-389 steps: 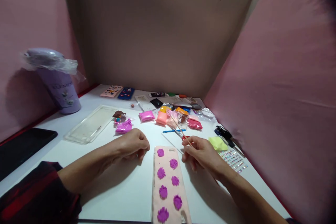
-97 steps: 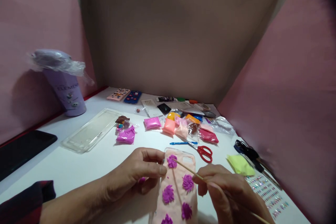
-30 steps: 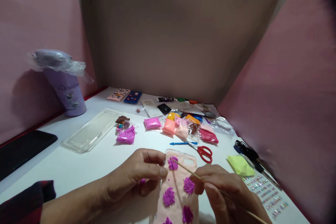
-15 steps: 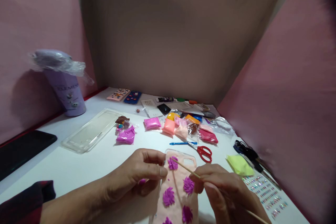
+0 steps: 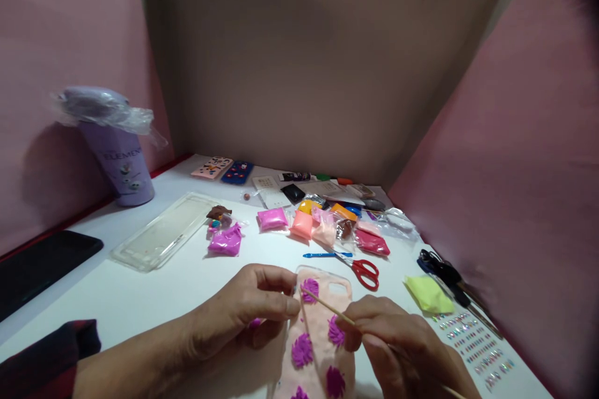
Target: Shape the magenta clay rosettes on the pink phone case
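A phone case (image 5: 322,324) covered in pale peach clay lies below me, dotted with several purple clay flowers (image 5: 302,350). My left hand (image 5: 257,305) pinches the case's upper left edge between thumb and fingers. Between the thumb and fingers of my right hand (image 5: 397,336) is a thin wooden stick (image 5: 330,307), its tip touching the left side of the top flower (image 5: 310,290). A bit of purple clay (image 5: 255,323) shows beneath my left hand. The lower end of the case runs out of view.
Beyond the case lie red scissors (image 5: 365,274), a blue clay tool (image 5: 322,255) and several clay packets (image 5: 302,224). A clear case (image 5: 163,234), a black phone (image 5: 47,268) and a purple tumbler (image 5: 121,156) stand left. Yellow paper (image 5: 428,294) and gem stickers (image 5: 472,343) lie right.
The stick's tip has shifted slightly left and down on the top flower, as my right hand moved a little. My left hand keeps its grip on the case.
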The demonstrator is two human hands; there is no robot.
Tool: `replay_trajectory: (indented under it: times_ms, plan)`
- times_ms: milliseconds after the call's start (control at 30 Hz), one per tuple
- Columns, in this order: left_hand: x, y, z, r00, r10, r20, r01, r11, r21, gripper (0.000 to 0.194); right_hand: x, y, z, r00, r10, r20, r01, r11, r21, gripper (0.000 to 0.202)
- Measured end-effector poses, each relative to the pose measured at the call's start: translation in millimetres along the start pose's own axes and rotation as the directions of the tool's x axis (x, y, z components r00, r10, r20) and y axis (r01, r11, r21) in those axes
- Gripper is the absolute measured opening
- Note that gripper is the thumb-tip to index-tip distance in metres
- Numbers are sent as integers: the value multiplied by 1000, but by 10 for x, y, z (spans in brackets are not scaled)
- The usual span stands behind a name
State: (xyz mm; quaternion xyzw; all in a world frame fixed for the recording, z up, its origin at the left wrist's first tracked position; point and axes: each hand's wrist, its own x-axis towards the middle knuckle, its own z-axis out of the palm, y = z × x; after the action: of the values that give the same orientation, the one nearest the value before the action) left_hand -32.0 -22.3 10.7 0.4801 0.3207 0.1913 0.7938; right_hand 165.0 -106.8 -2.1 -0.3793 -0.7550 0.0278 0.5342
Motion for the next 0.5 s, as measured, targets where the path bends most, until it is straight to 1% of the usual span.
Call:
replay_trajectory:
  times_ms: [167,267,400,500]
  plan:
    - [3,-3,-14,1000,-9,13,9,1000,13,8,-5,-11,21,999,5,-43,-6,1000,-19,20]
    - [-3,-3,-11,1000,-1,1,1,1000,-2,8,-15,-30,24,999,32,-43,-31,999,18,18]
    - [-9,-6,-8,1000,6,11,-5,1000,-19,8,-17,-44,49,993,66,-95,-60,996,63,17]
    - [-15,-4,-4,1000,17,19,-16,999,-30,8,-14,-36,62,996,54,-74,-49,997,65,19]
